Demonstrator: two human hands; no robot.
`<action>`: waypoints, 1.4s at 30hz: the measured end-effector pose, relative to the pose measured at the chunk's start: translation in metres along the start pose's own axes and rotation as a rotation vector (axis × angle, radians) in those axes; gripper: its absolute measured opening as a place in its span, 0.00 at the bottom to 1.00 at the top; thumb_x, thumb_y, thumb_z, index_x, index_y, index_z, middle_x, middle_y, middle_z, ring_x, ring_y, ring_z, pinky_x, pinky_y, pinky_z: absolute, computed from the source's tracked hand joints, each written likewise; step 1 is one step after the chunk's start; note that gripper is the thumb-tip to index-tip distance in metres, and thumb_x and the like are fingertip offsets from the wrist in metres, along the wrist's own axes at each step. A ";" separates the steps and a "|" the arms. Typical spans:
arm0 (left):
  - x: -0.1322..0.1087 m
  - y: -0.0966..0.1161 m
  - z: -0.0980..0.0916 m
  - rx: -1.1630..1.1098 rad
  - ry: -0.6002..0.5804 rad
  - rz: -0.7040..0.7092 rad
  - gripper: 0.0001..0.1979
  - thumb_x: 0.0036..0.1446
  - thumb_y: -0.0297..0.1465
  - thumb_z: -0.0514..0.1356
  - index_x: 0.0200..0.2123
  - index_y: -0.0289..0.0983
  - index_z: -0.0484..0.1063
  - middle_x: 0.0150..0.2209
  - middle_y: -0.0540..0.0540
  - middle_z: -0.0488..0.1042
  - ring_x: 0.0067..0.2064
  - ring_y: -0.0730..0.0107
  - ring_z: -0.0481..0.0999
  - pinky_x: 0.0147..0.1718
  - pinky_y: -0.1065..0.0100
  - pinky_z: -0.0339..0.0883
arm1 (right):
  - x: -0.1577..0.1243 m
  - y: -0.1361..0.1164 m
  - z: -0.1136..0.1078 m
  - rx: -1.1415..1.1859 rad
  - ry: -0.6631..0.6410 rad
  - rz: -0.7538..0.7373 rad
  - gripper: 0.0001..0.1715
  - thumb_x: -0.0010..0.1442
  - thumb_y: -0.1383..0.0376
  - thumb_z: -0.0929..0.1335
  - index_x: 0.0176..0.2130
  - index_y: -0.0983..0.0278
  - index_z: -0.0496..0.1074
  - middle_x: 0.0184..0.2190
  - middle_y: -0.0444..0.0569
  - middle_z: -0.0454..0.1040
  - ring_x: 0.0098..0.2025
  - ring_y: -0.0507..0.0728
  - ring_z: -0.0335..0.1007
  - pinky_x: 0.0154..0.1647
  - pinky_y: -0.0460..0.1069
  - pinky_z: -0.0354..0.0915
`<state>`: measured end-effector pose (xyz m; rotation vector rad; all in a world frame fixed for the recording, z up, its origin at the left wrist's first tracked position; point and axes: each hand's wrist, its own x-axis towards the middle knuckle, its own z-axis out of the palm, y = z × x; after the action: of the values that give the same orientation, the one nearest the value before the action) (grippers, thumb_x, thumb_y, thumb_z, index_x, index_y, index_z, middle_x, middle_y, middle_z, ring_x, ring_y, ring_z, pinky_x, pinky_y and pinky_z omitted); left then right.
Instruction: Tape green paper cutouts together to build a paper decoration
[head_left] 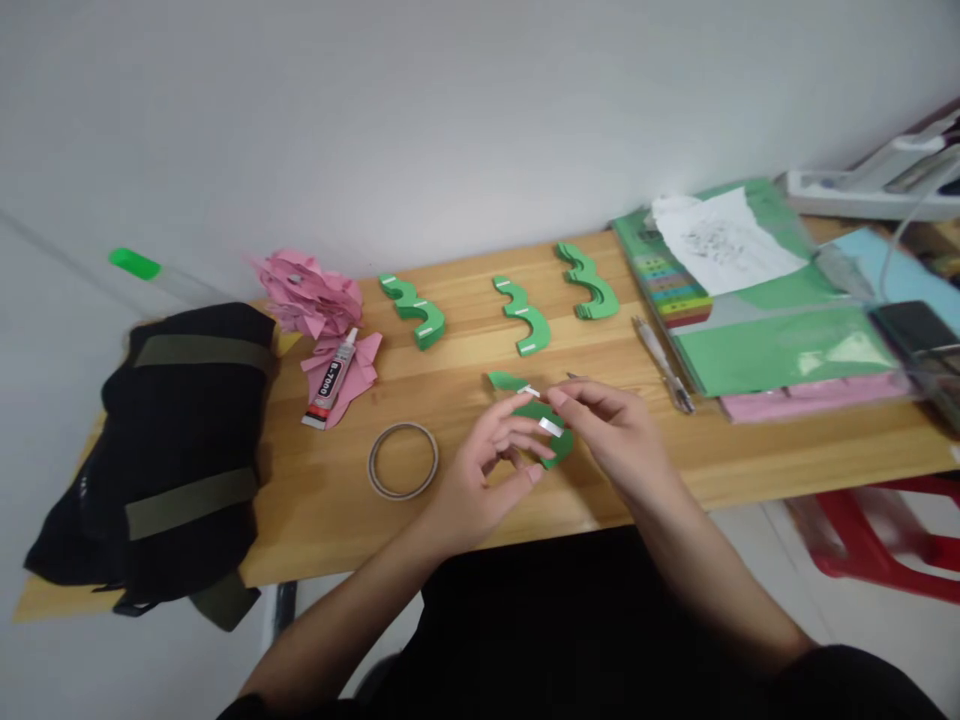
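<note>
Near the table's front edge, my left hand (491, 460) curls its fingers around a wavy green paper cutout (559, 447) and holds it. White strips, like double-sided tape, cross the cutout. My right hand (615, 430) comes in from the other side, thumb and forefinger pinched together beside the upper white strip (531, 391). What lies between those fingertips is too small to tell. Behind the hands lie three stacks of matching green cutouts: a left stack (414, 312) and a middle stack (523, 315) with white strips, and a right stack (587, 282) without visible strips.
A tape roll (403, 461) lies left of my hands. Beyond it are a B-7000 glue tube (331, 380) on pink paper and a crumpled pink paper bunch (307, 290). A black bag (187, 430) covers the left end. A pen (664, 365) and green paper packs (787, 350) lie right.
</note>
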<state>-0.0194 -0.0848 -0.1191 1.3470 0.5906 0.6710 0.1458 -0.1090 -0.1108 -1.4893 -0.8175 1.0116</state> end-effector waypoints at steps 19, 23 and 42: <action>-0.022 -0.030 0.055 1.332 0.133 0.557 0.13 0.63 0.29 0.57 0.48 0.27 0.72 0.52 0.31 0.75 0.54 0.51 0.75 0.47 0.58 0.72 | 0.002 0.009 -0.039 -0.154 -0.014 0.145 0.20 0.48 0.50 0.75 0.28 0.62 0.71 0.20 0.44 0.75 0.19 0.52 0.72 0.19 0.47 0.71; -0.025 -0.048 0.055 1.345 0.098 0.473 0.21 0.65 0.37 0.55 0.51 0.26 0.71 0.52 0.29 0.73 0.55 0.46 0.74 0.49 0.53 0.73 | 0.007 0.017 -0.028 -0.113 -0.107 0.283 0.23 0.43 0.49 0.77 0.25 0.63 0.70 0.18 0.44 0.74 0.18 0.52 0.71 0.17 0.46 0.69; -0.027 -0.060 0.050 1.203 0.222 0.506 0.14 0.61 0.38 0.59 0.39 0.30 0.72 0.46 0.31 0.74 0.55 0.45 0.75 0.48 0.54 0.77 | 0.005 0.036 -0.014 -0.338 -0.056 0.328 0.17 0.48 0.51 0.75 0.26 0.62 0.75 0.19 0.45 0.76 0.17 0.54 0.72 0.17 0.49 0.67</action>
<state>0.0045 -0.1443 -0.1716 2.6208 0.8980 0.9212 0.1596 -0.1154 -0.1467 -1.9371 -0.8289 1.2026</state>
